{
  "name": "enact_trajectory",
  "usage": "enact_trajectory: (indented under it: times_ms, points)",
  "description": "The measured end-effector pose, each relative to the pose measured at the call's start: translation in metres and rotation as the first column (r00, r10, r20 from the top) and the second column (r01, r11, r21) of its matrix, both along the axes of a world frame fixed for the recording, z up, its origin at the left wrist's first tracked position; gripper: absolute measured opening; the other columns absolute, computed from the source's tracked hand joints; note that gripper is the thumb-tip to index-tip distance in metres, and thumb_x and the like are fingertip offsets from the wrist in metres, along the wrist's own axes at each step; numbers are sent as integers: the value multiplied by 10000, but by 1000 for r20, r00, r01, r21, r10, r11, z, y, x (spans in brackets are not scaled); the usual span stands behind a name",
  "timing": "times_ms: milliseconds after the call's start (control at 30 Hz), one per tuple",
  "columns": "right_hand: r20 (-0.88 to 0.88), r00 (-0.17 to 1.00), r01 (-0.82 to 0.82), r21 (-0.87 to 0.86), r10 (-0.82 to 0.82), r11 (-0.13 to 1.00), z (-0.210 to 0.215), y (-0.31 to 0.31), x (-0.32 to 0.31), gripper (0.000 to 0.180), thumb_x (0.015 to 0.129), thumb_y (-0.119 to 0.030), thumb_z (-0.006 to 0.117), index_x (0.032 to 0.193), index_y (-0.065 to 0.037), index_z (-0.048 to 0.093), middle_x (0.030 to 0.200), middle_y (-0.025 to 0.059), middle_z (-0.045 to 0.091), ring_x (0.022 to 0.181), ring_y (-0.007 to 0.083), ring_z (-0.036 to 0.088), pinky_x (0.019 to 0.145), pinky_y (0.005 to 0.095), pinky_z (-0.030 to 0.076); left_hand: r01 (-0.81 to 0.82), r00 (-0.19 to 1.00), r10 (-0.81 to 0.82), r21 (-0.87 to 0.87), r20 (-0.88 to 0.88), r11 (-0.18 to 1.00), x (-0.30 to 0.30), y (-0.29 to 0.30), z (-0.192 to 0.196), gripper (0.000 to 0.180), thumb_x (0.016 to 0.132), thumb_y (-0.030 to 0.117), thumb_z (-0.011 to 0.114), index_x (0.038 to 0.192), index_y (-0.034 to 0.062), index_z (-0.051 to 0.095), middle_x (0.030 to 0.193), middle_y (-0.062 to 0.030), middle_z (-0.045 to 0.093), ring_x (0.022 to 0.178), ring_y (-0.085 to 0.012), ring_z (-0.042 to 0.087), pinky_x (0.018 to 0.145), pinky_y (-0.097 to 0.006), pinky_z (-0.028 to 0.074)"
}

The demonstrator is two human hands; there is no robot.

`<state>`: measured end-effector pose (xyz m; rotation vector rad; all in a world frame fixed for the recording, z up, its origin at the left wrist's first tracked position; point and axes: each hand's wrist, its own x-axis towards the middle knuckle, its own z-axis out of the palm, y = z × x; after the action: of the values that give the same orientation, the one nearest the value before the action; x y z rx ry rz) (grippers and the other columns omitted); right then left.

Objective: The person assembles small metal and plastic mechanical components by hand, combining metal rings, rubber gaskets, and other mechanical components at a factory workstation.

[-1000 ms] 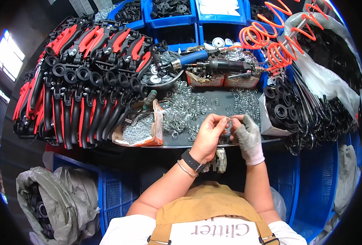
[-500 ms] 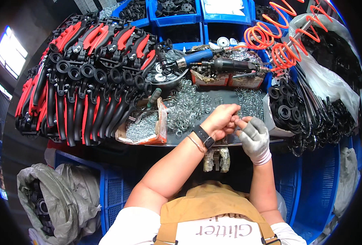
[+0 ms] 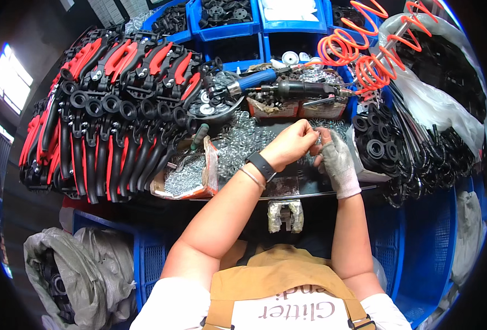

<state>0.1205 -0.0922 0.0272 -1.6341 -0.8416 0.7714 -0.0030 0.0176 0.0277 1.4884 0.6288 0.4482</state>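
My left hand (image 3: 293, 144), bare with a dark watch at the wrist, is closed in a pinch above the right part of the workbench. Its fingertips meet those of my right hand (image 3: 337, 159), which wears a grey glove with the fingertips uncovered and has its fingers curled. Whatever lies between the fingertips is too small to make out. Below and behind my hands, loose metal springs (image 3: 242, 138) are heaped on the dark bench top (image 3: 283, 187). A small fixture with two wrapped jaws (image 3: 286, 215) sticks out from the bench's front edge.
Red-and-black handle assemblies (image 3: 125, 110) are stacked at left, beside a carton of small metal parts (image 3: 188, 179). A blue power tool (image 3: 254, 81) and black power tool (image 3: 301, 89) lie behind, under a coiled orange hose (image 3: 372, 71). Black rings (image 3: 374, 146) stand right; blue bins (image 3: 230, 33) line the back.
Both hands have moved away from me, farther over the bench, still together at the fingertips. The view has shifted slightly, and the wrapped fixture shows more fully.
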Motion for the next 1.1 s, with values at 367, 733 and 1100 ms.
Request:
enact_trajectory:
  times_ms: [367,733,1100]
  points:
    - [824,555,-273,309,-114,911,-17,3,-4,221,870,-31,604,1092,-27,603,1032,167,638,948,363,650,803,428,536,-55,998,40,-457,-42,888,1,29,8,94,990,171,538,948,88,531,685,-4,550,475,-47,394,381,-201,250]
    - [-60,998,-1,201,13,980,2,10,3,257,945,-226,707,1044,-1,633,809,54,657,690,135,654,616,271,508,81,993,-99,-247,-58,966,5,27,19,162,1001,223,532,929,79,550,674,10,538,479,-56,401,413,-211,245]
    - [927,365,-98,-48,81,994,-20,29,-5,376,794,-201,737,1160,-166,658,1280,48,594,1201,302,502,1051,459,424,317,755,399,822,-521,473,-29,68,32,124,845,107,666,912,41,748,946,-200,733,919,-364,713,846,-446,561]
